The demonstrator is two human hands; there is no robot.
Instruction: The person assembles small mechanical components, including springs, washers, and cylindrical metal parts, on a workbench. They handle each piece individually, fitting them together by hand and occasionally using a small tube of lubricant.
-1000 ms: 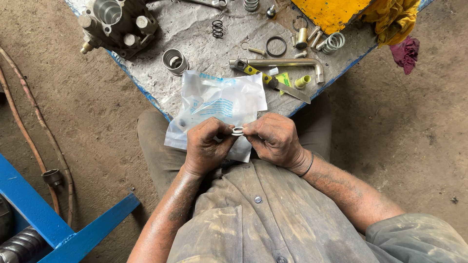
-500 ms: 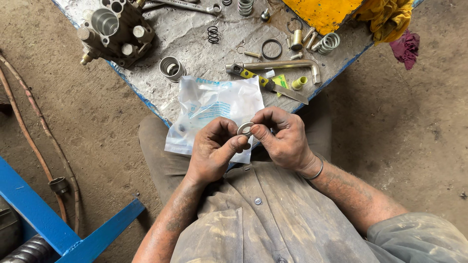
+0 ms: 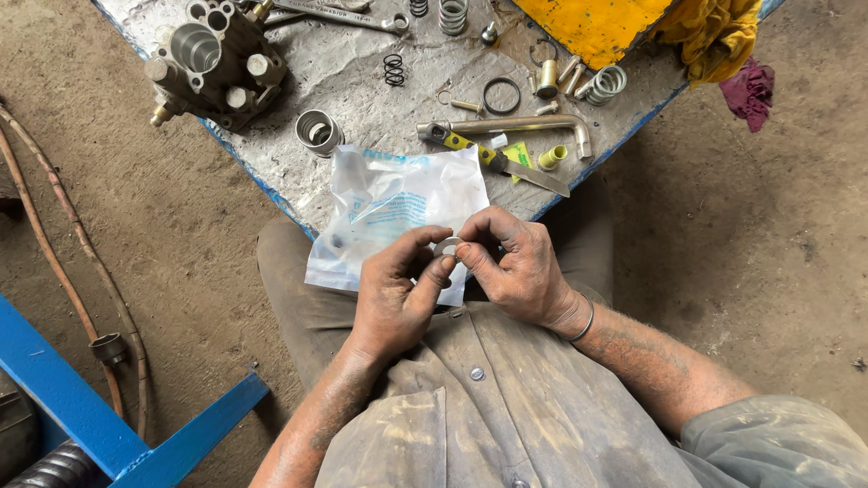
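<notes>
Small grey ring [image 3: 447, 246] pinched between left hand [image 3: 395, 294] and right hand [image 3: 515, 267] above clear blue-printed bag [image 3: 389, 212].

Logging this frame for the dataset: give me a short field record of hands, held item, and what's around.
left hand: pinches small ring with fingertips
right hand: pinches same ring from other side
under hands: clear plastic bag on lap and board edge
board: metal valve block, springs, black O-ring, utility knife, bent tube
floor: dirt, blue frame at left
</notes>
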